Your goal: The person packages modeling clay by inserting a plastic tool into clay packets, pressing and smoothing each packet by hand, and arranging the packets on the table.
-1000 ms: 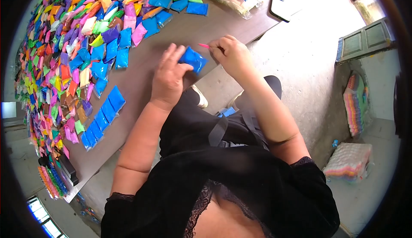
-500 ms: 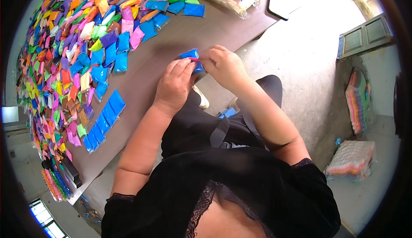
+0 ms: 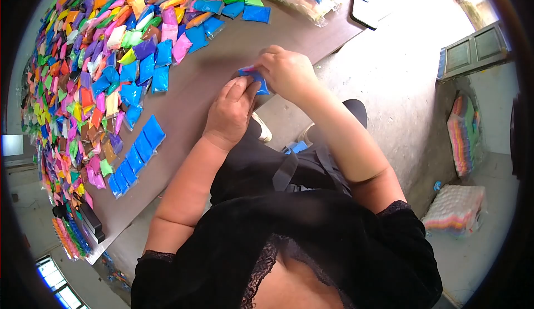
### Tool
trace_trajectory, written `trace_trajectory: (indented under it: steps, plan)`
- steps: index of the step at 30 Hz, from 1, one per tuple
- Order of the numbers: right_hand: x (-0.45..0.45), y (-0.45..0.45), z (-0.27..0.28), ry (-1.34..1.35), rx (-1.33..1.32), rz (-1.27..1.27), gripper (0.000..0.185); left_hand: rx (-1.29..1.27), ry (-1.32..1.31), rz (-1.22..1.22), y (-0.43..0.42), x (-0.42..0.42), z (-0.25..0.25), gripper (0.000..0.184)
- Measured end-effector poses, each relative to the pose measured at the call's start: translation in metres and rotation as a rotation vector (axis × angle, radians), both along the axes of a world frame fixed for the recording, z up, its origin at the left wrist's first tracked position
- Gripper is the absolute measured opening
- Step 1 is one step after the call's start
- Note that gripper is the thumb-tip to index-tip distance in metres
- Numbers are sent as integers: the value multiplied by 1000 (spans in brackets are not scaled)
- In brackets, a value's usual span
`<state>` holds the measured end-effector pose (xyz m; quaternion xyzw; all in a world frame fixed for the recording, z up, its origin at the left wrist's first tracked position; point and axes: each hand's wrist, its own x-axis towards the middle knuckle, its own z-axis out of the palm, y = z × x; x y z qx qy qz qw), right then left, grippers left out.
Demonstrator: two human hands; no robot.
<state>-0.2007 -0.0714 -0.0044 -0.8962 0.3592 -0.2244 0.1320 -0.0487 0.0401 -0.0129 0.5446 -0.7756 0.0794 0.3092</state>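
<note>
Our table [image 3: 222,50] carries heaped clear packets [image 3: 83,86] of many-coloured filling | clear bag [image 3: 317,9] of coloured contents by the far edge | five-or-so joined blue packets [image 3: 136,156] nearer us | our left hand [image 3: 229,111], grip closed on the blue packet [image 3: 262,88] at the table's near edge | our right hand [image 3: 285,70] pinches the pink stick [image 3: 248,69] against it

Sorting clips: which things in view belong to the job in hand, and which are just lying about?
Seemingly part of the job:
blue packet, in the left hand
thin pink piece, in the right hand
joined blue packets, nearby
loose coloured packets, likely

Probably just lying about:
phone, by the table edge
black bar, on the table
wrapped stack, off the table
</note>
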Motion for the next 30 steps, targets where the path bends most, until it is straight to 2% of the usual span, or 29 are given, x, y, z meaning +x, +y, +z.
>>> trace_trajectory:
  steps: [4, 10, 12, 13, 14, 16, 18, 19, 20, 22, 26, 30]
  plan:
    - [-1, -9, 7, 66, -57, -38, 11, -20, -15, -7, 0, 1, 0, 28]
    - [2, 2, 4, 75, -67, 61, 12, -15, 25, -12, -1, 1, -3, 26]
    - [7, -2, 11, 285, -129, 54, 11, -8, 41, -10, -1, 2, -4, 26]
    - [9, -8, 4, 281, -130, 53, 11, -4, 34, -24, 0, 3, -4, 33]
    - [11, -16, -9, 239, -124, 5, 11, -2, 27, -39, 0, 4, -4, 41]
    - [8, -21, -14, 193, -124, -44, 11, 29, 38, -36, 2, 6, -6, 44]
    - [-4, -20, -14, -325, 115, -172, 16, 64, 49, -30, 2, 6, -2, 46]
    - [-8, -23, -15, -429, 242, -206, 19, 85, 150, -34, 2, 3, 1, 48]
    - [-9, -24, -14, -431, 244, -209, 19, 109, 251, -40, 2, 1, 5, 51]
    - [-12, -27, -10, -545, 498, -252, 19, 141, 171, -34, -3, 1, 11, 52]
    - [-13, -32, -16, -536, 490, -243, 20, 191, 51, -37, -18, 7, 13, 54]
    - [-14, -31, -20, -542, 427, -191, 18, 106, 90, -43, -33, 16, 13, 50]
